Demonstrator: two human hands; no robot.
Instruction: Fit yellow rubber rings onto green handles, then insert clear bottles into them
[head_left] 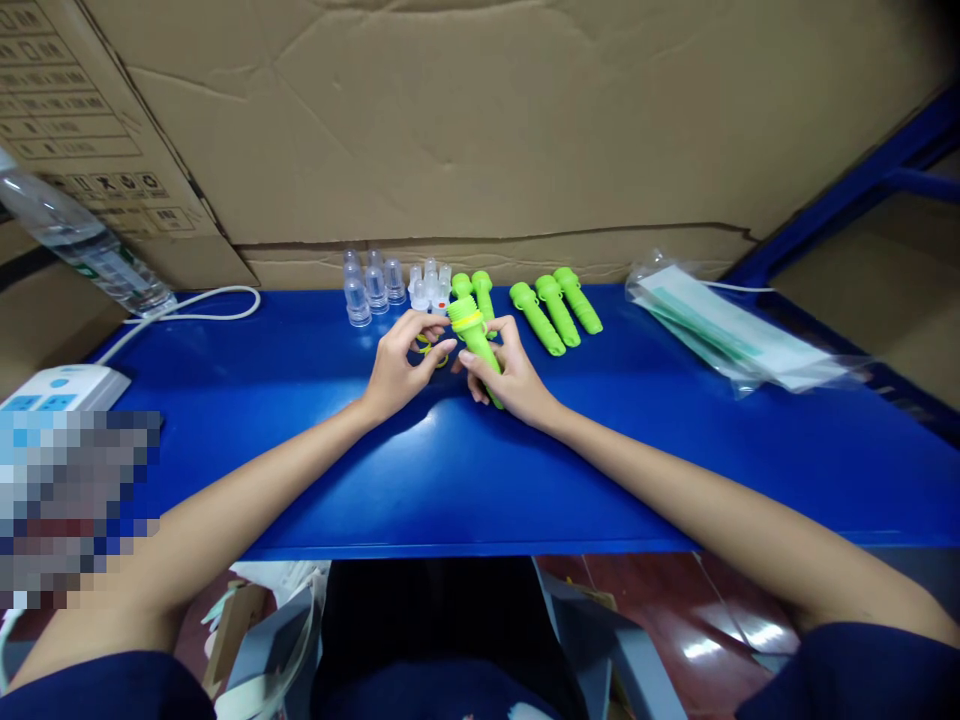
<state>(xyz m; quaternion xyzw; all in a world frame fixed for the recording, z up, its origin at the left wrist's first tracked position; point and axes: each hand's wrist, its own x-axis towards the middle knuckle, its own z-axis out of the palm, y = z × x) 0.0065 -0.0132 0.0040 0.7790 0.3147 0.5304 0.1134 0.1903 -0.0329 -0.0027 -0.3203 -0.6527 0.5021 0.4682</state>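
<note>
My right hand (517, 372) is wrapped around a green flashlight body (478, 350), which is tilted with its threaded end up and to the left. A yellow ring (466, 321) circles the neck just below the threads. My left hand (406, 362) is beside that neck, its fingers curved and the thumb apart from the index finger. Its index fingertip is at the neck; whether it touches is hard to see. Yellow rings (435, 356) lie on the table, partly hidden behind the left fingers. More green flashlight bodies (553, 310) lie just beyond my hands.
Clear plastic caps (376, 284) and small white-based clear parts (430, 287) stand at the back. A plastic bag with papers (739, 325) lies right. On the left are a power strip (71, 392), a water bottle (90, 245) and a cable. Cardboard (480, 130) walls the blue table (420, 490).
</note>
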